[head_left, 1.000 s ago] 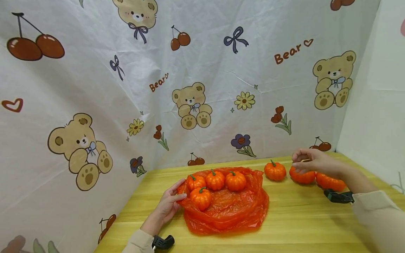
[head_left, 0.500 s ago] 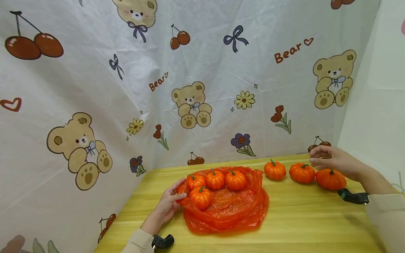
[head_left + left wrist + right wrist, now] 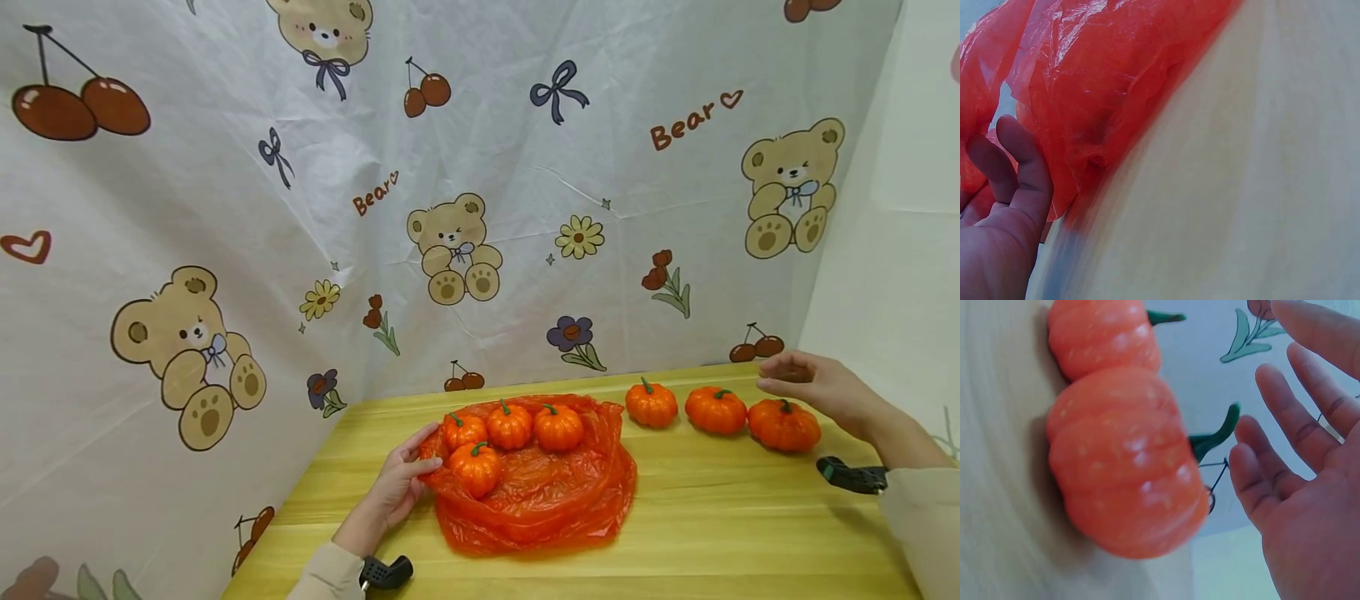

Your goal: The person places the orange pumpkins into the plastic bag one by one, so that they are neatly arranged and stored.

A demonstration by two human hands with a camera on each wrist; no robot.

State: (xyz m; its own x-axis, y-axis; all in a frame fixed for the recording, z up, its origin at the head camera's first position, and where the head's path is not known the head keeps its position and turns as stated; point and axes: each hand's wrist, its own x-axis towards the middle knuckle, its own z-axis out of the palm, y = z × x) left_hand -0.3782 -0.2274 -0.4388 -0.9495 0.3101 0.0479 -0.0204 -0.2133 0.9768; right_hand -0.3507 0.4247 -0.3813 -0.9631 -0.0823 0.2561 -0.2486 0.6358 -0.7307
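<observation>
A crinkled red plastic bag (image 3: pixel 551 521) lies spread on the table with its mouth facing up. Several small orange pumpkins (image 3: pixel 510 427) with green stems sit inside it, towards the left and back. My left hand (image 3: pixel 401 479) pinches the bag's left rim, thumb over the edge; the left wrist view shows fingers (image 3: pixel 1029 169) curled against the red film. To the right of the bag stand three more pumpkins in a row. Just above and behind the rightmost pumpkin (image 3: pixel 783 427), my right hand (image 3: pixel 828 390) hovers with nothing in it, its fingers (image 3: pixel 1291 419) loosely spread.
The yellow wood-grain table (image 3: pixel 705 533) meets a white cloth backdrop (image 3: pixel 517 333) printed with bears and flowers behind and at left. A pale panel (image 3: pixel 892 292) borders the right side. The other two loose pumpkins (image 3: pixel 651 404) stand between bag and right hand.
My right hand has moved right, from above the middle loose pumpkin to the rightmost one, uncovering the middle one. The left hand, bag and pumpkins have stayed put.
</observation>
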